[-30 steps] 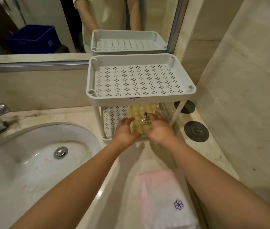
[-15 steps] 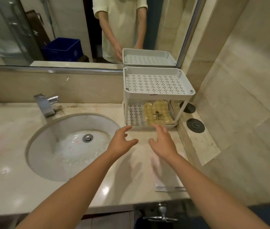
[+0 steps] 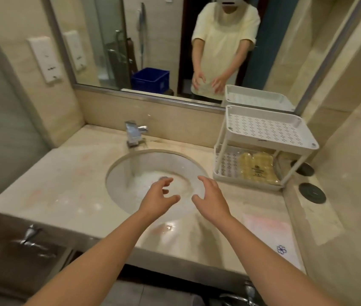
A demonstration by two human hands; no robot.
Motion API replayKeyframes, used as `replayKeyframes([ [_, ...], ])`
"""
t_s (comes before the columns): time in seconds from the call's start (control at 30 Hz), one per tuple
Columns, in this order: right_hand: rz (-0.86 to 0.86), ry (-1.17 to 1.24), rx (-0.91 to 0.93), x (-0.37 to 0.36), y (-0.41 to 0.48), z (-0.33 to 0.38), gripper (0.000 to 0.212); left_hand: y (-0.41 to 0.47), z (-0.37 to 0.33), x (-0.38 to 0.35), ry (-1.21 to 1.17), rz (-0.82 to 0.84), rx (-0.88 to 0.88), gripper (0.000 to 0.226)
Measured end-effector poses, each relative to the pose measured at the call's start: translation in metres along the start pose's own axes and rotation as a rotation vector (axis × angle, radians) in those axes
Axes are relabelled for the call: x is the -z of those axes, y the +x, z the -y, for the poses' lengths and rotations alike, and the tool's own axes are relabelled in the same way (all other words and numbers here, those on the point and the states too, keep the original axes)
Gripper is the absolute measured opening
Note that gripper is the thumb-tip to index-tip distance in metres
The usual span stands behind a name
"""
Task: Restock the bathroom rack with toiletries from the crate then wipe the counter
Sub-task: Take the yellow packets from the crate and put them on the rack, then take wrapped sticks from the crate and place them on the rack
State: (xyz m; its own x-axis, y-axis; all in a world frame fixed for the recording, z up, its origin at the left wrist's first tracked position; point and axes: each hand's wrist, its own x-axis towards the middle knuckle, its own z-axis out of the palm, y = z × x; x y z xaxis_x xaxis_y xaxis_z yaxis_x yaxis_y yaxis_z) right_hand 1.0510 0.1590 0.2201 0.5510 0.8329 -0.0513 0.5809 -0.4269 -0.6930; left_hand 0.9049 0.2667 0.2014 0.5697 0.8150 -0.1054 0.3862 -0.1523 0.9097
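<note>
Above the sink (image 3: pixel 119 173), 2 empty hands, left hand (image 3: pixel 157 200) and right hand (image 3: pixel 213 198), hover apart.

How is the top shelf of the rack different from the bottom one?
The top shelf holds nothing; the bottom shelf holds a yellow packet. The top shelf stands raised on posts; the bottom shelf rests on the counter. Both are white with little holes.
</note>
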Motion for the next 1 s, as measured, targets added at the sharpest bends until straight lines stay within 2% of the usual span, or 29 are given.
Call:
replayKeyframes([
  [0.07,0.041,-0.016,0.041,-0.013,0.003,0.013,0.062,-0.009,0.008,0.018,-0.012,-0.058,0.018,0.048],
  [0.23,0.157,-0.031,0.148,-0.045,0.009,0.046,0.057,-0.033,0.031,0.056,-0.037,-0.201,0.095,0.058],
  [0.43,0.330,-0.068,0.312,-0.082,0.012,0.079,0.061,-0.067,0.055,0.087,-0.060,-0.395,0.218,0.057],
  [1.0,0.823,-0.087,0.760,-0.161,-0.055,0.142,0.064,-0.230,0.092,0.087,-0.212,-0.979,0.541,0.057],
])
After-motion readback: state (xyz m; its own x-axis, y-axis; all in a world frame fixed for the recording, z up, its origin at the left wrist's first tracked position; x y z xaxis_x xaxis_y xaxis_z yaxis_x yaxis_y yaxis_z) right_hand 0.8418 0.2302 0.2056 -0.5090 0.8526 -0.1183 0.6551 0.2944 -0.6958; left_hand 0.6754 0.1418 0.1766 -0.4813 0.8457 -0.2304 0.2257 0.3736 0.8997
